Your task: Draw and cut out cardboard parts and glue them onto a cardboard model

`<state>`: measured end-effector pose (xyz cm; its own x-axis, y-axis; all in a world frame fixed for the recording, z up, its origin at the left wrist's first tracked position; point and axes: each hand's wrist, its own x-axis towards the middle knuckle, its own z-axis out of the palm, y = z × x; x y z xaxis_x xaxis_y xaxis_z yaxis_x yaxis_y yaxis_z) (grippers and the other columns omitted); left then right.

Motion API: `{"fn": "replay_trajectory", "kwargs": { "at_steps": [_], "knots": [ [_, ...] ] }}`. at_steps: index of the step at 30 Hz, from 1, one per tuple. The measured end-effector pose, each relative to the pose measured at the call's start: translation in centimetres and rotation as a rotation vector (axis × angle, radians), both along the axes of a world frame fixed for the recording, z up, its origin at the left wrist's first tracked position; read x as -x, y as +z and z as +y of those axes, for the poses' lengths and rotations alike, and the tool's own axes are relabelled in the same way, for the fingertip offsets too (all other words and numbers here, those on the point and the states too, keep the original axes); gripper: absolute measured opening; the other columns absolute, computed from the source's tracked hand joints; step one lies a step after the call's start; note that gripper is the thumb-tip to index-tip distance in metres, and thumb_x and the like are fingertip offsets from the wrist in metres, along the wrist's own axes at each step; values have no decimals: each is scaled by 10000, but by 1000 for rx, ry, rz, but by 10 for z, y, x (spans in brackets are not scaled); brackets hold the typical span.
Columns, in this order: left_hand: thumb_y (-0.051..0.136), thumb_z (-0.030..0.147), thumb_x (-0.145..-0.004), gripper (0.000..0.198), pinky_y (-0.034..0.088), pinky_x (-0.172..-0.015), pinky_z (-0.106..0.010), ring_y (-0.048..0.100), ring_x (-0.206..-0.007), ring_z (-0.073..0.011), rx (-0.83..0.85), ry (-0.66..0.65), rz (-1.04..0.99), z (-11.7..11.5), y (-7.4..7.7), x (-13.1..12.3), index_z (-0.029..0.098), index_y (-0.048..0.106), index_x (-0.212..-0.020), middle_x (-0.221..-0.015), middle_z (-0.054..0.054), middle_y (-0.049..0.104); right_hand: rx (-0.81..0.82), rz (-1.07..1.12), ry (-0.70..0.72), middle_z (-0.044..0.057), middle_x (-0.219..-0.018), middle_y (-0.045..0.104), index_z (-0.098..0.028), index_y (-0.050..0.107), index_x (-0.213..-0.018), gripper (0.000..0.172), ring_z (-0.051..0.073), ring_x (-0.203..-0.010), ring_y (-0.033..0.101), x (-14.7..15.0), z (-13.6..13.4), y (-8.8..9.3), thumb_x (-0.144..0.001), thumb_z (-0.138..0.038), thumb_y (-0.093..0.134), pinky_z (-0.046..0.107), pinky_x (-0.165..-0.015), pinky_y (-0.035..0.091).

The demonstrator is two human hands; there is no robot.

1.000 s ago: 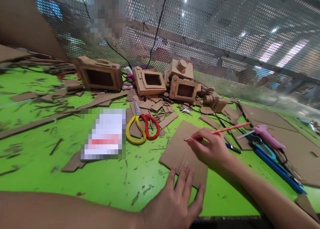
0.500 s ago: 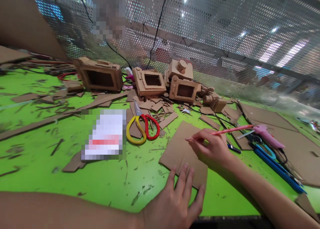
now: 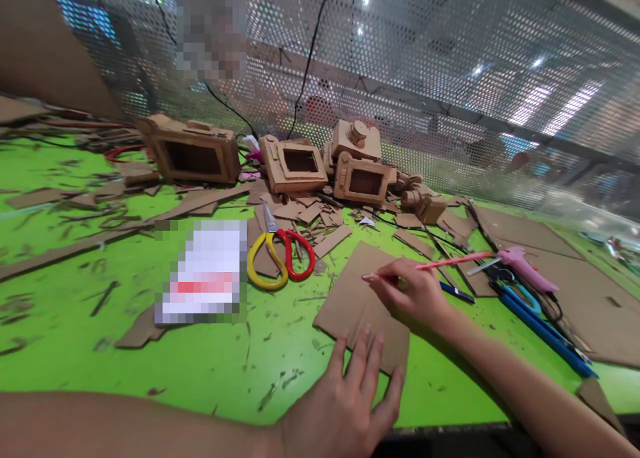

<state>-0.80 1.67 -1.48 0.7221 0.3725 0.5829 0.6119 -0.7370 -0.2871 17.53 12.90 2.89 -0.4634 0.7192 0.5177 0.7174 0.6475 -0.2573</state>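
One grey perforated screen (image 3: 425, 65), patterned with rows of round holes, rose beyond both hands. Below it spread one smooth, bright green tabletop (image 3: 200, 371), littered with brown flecks. Flat brown cardboard sheeting (image 3: 530, 235) lay to the right of the right hand (image 3: 413, 288). At least five boxy cardboard models (image 3: 300, 180) stood well beyond the hands, three with rectangular window openings and one bearing a stacked round disc. One white paper (image 3: 215, 251) lay left of and beyond the left hand (image 3: 345, 395); coarse blocks masked it, so a red band showed but no writing could be read. One plain, four-cornered cardboard piece (image 3: 345, 298) lay partly under the left hand, which was open, fingers spread over its near part. One long blue tool (image 3: 545, 337) and one pink glue gun (image 3: 527, 271) lay right of the right hand. One pair of scissors (image 3: 286, 266), steel-bladed with one yellow and one red loop, lay left of the right hand. One slim pink pencil (image 3: 455, 261) was pinched in the right hand, its tip over the cardboard piece; contact could not be told. Countless small scraps (image 3: 333, 241) lay beyond both hands.
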Motion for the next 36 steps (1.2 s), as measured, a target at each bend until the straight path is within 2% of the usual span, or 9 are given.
{"fn": "replay_trajectory", "kwargs": {
  "at_steps": [5,8,13,18,21,25,29,33,36],
  "knots": [
    [331,230,-967,335,393,-874,-478,671,-1069,-314,0,0,39,0,4,3,155,538,-1220,-1154,-146,696,-47,-7,-41,-1,-586,636,-185,696,-734,173,117,-554,550,1,1,0,-857,-295,645,261,-568,346],
    [341,236,-971,336,392,-868,-469,675,-1058,-304,-2,-7,49,0,3,2,164,546,-1227,-1141,-135,706,28,16,19,1,-619,657,-187,692,-742,182,115,-574,565,1,0,0,-865,-311,641,250,-580,365],
    [363,251,-968,336,366,-900,-501,662,-1078,-322,-3,11,24,-2,0,1,165,545,-1237,-1159,-153,695,1,-7,-71,6,-622,656,-187,690,-739,190,123,-593,569,3,1,2,-867,-319,639,254,-598,357],
    [415,284,-959,317,389,-870,-472,672,-1056,-303,14,-2,41,-2,5,3,191,569,-1220,-1126,-130,714,70,-22,-32,5,-640,665,-198,692,-739,193,128,-620,572,6,-1,3,-869,-325,629,263,-639,354],
    [411,293,-965,325,384,-882,-480,668,-1062,-304,12,8,52,-1,5,2,190,568,-1229,-1142,-140,706,31,-55,-84,12,-631,651,-191,688,-727,204,124,-588,542,7,-2,4,-868,-320,616,265,-596,316],
    [405,280,-965,325,388,-878,-475,671,-1060,-296,-2,9,69,-1,4,1,196,571,-1231,-1144,-134,706,75,-67,-37,6,-612,637,-192,667,-709,206,117,-580,527,10,-4,8,-861,-322,618,259,-593,304],
    [413,295,-960,323,391,-880,-483,672,-1058,-302,8,7,66,-2,4,2,184,569,-1220,-1148,-144,703,51,-95,-100,8,-606,631,-189,657,-698,226,116,-562,514,12,-4,10,-868,-329,604,262,-577,279],
    [405,279,-958,322,393,-869,-482,673,-1050,-307,13,4,47,-2,4,2,178,561,-1221,-1142,-147,705,56,-78,-8,8,-608,621,-188,649,-706,202,115,-570,512,12,-3,8,-869,-297,600,252,-559,280],
    [414,288,-956,332,401,-860,-474,670,-1048,-304,29,-14,65,-1,5,3,171,549,-1235,-1146,-155,701,27,-97,-25,10,-614,621,-188,650,-714,211,116,-573,513,13,-3,6,-884,-294,582,256,-563,281]
  ]
}}
